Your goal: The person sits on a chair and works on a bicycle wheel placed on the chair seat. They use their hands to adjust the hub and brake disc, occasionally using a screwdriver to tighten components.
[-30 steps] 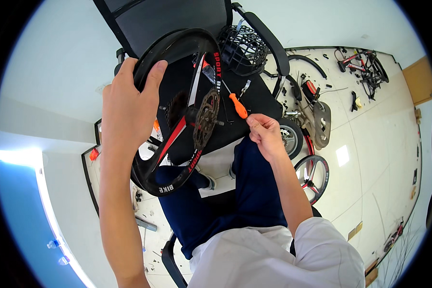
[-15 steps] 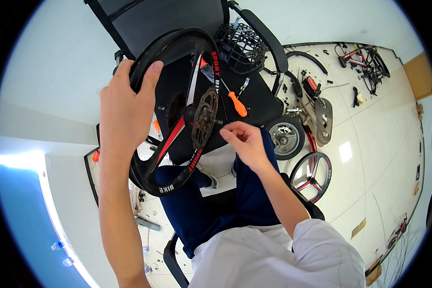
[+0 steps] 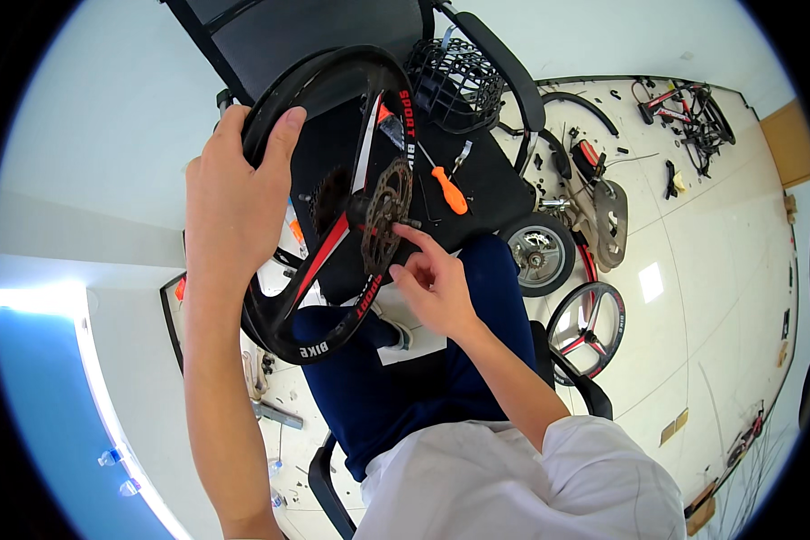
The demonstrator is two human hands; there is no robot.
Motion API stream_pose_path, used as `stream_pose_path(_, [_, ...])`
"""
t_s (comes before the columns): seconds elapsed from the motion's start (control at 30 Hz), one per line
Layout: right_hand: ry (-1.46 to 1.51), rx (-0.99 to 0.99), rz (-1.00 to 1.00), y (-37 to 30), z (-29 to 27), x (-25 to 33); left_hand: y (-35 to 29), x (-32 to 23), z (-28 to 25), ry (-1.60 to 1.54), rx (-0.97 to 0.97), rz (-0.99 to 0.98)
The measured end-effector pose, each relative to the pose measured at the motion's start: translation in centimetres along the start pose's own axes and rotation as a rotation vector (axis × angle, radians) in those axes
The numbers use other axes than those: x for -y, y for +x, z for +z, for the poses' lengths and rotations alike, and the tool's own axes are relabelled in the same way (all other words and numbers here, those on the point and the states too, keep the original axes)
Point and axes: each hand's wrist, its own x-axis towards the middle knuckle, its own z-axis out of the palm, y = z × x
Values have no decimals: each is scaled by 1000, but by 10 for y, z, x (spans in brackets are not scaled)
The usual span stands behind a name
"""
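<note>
A black spoked bicycle wheel (image 3: 335, 236), with red and white marks, stands tilted against the black chair. My left hand (image 3: 234, 198) is closed round its rim at the upper left. On the side facing right, a brake disc (image 3: 380, 236) sits at the hub, and the axle end (image 3: 411, 223) sticks out past it. My right hand (image 3: 435, 286) holds nothing; its index finger reaches to the disc just under the axle, with the thumb apart below. Whether the fingertip touches cannot be made out. A sprocket cluster (image 3: 329, 202) shows on the wheel's far side.
On the chair seat lie an orange-handled screwdriver (image 3: 449, 191), a hex key (image 3: 427, 209) and a small metal lever (image 3: 463, 155). A black basket (image 3: 459, 85) rests near the armrest. Rightward on the floor are a small wheel (image 3: 537, 256), another spoked wheel (image 3: 587, 331) and a bicycle frame (image 3: 670, 112).
My right hand has moved left and slightly down, from the axle end to the disc, and its index finger has straightened. The left hand still grips the rim.
</note>
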Motion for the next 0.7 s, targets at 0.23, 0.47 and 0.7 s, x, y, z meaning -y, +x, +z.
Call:
stream_pose_path(0.23, [69, -14, 8, 0, -5, -8, 1, 0, 1, 14, -10, 3])
stream_pose_path(0.47, [86, 86, 47, -2, -4, 2, 1, 2, 3, -17, -14, 4])
stream_pose_path(0.7, [124, 55, 76, 1, -3, -9, 2, 0, 3, 12, -4, -4])
